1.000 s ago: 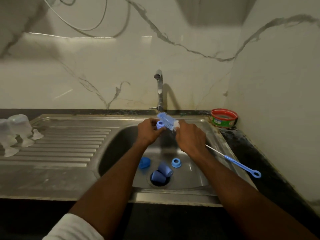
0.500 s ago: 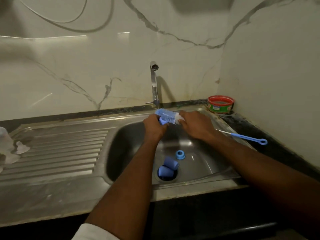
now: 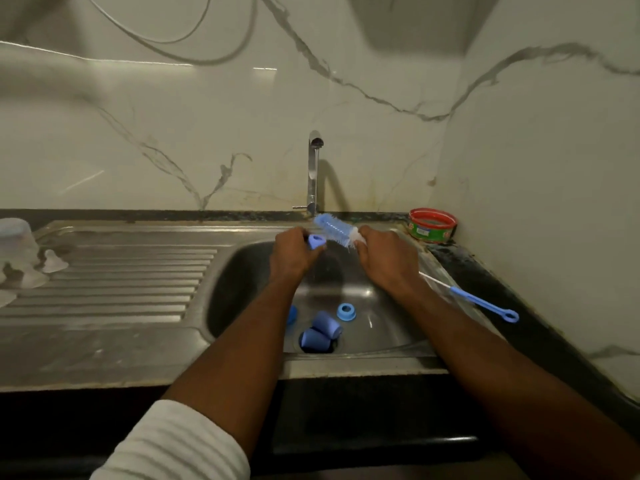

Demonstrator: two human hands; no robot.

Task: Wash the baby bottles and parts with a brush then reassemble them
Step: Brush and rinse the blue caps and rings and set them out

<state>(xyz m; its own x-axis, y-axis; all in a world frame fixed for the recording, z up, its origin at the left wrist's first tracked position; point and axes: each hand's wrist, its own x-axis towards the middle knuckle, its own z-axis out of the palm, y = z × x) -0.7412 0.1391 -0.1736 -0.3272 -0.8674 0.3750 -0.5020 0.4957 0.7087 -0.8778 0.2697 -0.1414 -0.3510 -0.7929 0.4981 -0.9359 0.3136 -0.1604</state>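
Our left hand pinches a small blue ring over the sink, below the tap at twelve o'clock. Our right hand grips the brush; we should turn the ring so the bristles reach every groove. In the basin we count two caps, one ring and one partly hidden blue piece.

Both arms extended; left hand fingers curled, right hand fingers curled.
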